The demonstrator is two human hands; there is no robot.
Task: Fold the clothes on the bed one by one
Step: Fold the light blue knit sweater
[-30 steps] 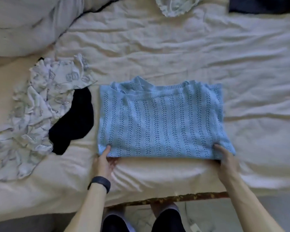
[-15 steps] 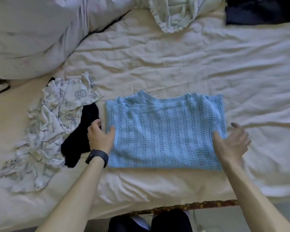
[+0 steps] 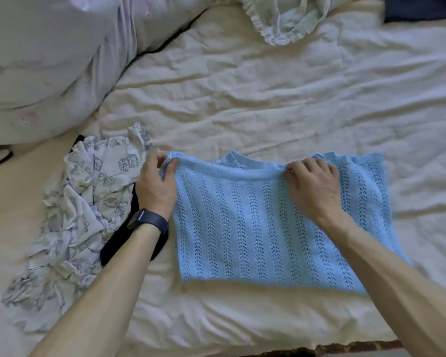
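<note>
Fingers of our left hand pinch the far-left corner of the light blue open-knit sweater. The fingers of our right hand pinch the same ribbed far edge partway along, short of its right corner. We judge that we grip this edge to lift or square the top layer, since the sweater already lies folded into a rectangle on the cream crumpled bed sheet, its near edge below both wrists.

Just left of the left fingers sits a heap of white printed cloth, with a black garment beside it under our left forearm. Both are probably waiting their turn, kept aside so the blue one has flat room.

Well beyond the fingers, a pale frilled garment is cut by the frame. To its right a dark navy thing shows only a strip, so we cannot name it. Our forearms hide the sweater's near-right corner and much of the black garment. Whether sleeves are tucked beneath, we cannot see.
</note>
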